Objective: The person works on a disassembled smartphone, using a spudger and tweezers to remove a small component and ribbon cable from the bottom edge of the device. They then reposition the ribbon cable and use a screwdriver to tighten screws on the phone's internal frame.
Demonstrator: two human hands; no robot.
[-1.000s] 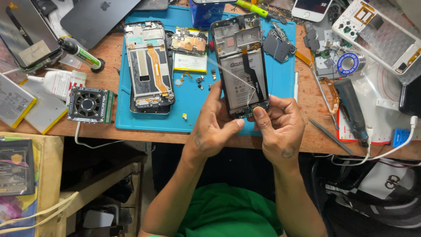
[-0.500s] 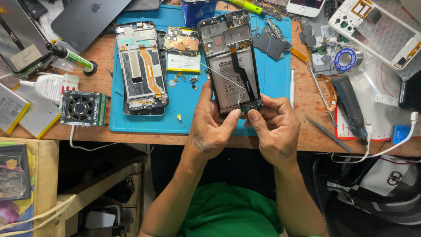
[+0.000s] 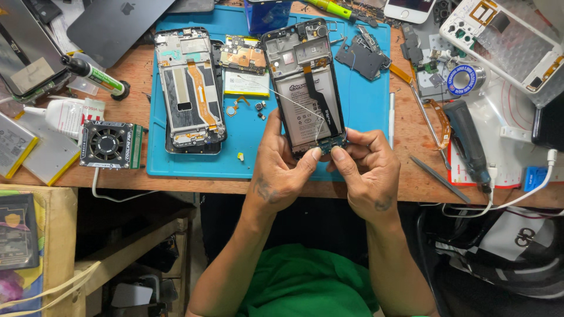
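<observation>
Both hands at the near edge of the blue rubber work mat on the wooden desk. Left hand grips the bottom left edge of the opened black smartphone with exposed battery and black flex cable; right hand pinches its bottom end, fingertips closed on the small board there. Second disassembled phone frame with orange flex lies just left, small black cooling fan near desk's left front edge

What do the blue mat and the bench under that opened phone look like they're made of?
The blue mat looks like soft rubber or silicone: matte, even colour, rounded corners, lying flat. The bench seems to be wood or wood laminate, brown and worn, with a dull surface. The opened phone, gripped at its lower end by the left hand and right hand, shows a dark frame, probably plastic or metal.
</observation>
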